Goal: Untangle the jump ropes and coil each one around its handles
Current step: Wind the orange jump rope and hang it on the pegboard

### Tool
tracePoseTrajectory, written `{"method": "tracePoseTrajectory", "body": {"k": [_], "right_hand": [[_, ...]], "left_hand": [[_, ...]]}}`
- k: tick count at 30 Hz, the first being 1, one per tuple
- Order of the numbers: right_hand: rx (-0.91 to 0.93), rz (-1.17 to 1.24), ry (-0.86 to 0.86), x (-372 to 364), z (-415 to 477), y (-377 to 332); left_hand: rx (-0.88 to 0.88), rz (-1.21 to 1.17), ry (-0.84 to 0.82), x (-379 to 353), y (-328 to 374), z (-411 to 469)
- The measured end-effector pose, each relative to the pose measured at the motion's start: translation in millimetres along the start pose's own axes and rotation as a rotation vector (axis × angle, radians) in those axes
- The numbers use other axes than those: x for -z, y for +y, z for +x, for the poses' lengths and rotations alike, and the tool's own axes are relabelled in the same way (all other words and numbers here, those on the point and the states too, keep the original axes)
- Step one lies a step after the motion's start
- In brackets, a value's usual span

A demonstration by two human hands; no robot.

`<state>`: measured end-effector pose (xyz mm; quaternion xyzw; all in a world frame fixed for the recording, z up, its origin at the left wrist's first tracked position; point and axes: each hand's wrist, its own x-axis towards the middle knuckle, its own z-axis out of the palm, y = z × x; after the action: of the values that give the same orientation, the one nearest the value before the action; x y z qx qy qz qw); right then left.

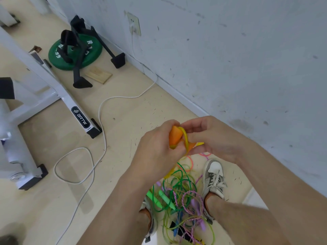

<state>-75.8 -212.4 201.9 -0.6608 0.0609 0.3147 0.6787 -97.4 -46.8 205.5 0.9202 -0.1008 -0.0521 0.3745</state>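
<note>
Left hand (154, 149) has its grip wrapped round the orange handle (174, 136); right hand (214, 140) pinches the yellow rope (186, 138) looped over it. Tangled ropes (182, 195) lie on the floor (115, 174) below, between the shoes (213, 175).

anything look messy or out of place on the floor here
Yes: a tangled heap of green, purple and pink jump ropes lies beside the grey-and-white sneaker, and a loose white cable snakes across the beige floor.
</note>
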Motion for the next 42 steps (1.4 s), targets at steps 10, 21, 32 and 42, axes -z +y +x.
{"method": "tracePoseTrajectory", "body": {"k": [10, 21, 32, 42], "right_hand": [[0.065, -0.045, 0.218, -1.6, 1.9, 0.0], [-0.023, 0.136, 0.374, -9.4, 9.8, 11.8], [0.01, 0.373, -0.017, -3.0, -0.6, 0.8], [0.001, 0.241, 0.134, -9.9, 4.5, 1.5]], "left_hand": [[0.199, -0.306, -0.177, 1.8, -14.4, 3.0], [0.182, 0.008, 0.054, -17.6, 15.5, -2.3], [0.406, -0.406, 0.102, 3.8, 2.4, 7.9], [0.208, -0.239, 0.065, 1.0, -1.7, 2.0]]}}
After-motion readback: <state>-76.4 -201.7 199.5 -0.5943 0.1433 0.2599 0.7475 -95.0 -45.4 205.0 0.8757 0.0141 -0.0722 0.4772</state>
